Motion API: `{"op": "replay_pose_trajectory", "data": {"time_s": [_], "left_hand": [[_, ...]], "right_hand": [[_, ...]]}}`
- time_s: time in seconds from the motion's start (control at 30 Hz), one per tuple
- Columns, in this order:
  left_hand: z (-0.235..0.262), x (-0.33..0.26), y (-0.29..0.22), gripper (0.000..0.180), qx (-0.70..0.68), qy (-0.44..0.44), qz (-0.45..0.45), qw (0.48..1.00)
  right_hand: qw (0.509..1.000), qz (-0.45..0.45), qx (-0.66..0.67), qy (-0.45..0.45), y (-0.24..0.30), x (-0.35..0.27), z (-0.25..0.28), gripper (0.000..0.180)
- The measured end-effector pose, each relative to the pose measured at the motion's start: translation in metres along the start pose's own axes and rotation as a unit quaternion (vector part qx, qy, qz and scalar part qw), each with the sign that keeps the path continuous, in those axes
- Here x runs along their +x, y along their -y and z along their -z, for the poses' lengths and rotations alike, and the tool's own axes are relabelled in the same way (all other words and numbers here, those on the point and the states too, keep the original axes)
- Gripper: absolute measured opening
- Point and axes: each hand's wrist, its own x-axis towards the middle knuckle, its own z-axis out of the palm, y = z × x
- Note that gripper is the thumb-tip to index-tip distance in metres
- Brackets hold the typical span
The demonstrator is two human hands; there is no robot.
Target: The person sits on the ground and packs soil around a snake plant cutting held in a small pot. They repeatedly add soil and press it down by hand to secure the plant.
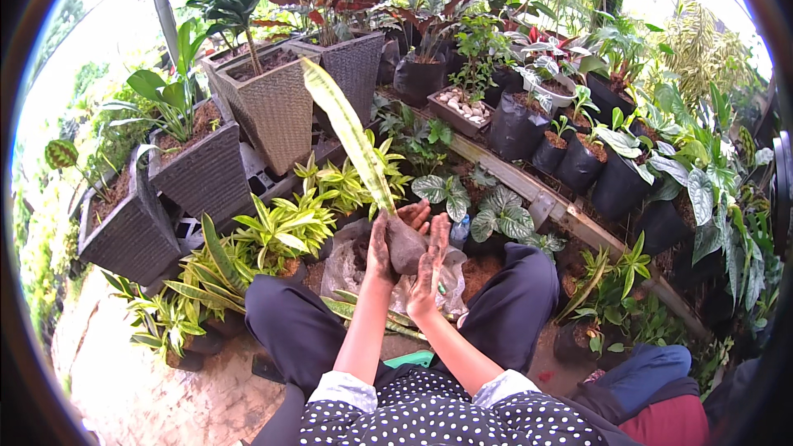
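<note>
Between my two hands stands a snake plant (351, 124), a single long yellow-green leaf tilted up and to the left. Its base sits in a rounded grey-brown root ball (404, 245). My left hand (380, 249) cups the ball from the left, fingers curving partly behind it. From the right, my right hand (429, 268) presses its palm and rather straight fingers to the ball. Dark soil smudges both hands. Below them lies a clear plastic sheet or bag (337, 268) with dark soil in it. Cut snake plant leaves (351, 311) lie near my lap.
Tall woven-textured planters (268, 107) stand at the left. Black bag pots (518, 128) line the right behind a metal rail (545, 198). Yellow-green leafy plants (285, 227) crowd my left knee. A bottle (459, 231) stands beyond my hands. Another person's leg (640, 380) is at lower right.
</note>
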Motion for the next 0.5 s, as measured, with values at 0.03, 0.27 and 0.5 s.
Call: {"op": "replay_pose_trajectory", "data": {"time_s": [0.03, 0.27, 0.5], "left_hand": [[0.009, -0.001, -0.003, 0.047, 0.011, 0.020, 0.017, 1.000], [0.011, -0.009, 0.002, 0.016, 0.023, -0.128, 0.033, 0.991], [-0.010, 0.000, -0.019, 0.048, -0.014, 0.059, 0.099, 0.993]], "right_hand": [[0.999, 0.032, -0.032, 0.008, 0.001, 0.001, 0.000, 0.051], [0.965, 0.218, -0.112, 0.089, -0.021, 0.005, 0.011, 0.023], [0.996, 0.079, 0.045, 0.007, -0.007, 0.019, -0.003, 0.022]]}}
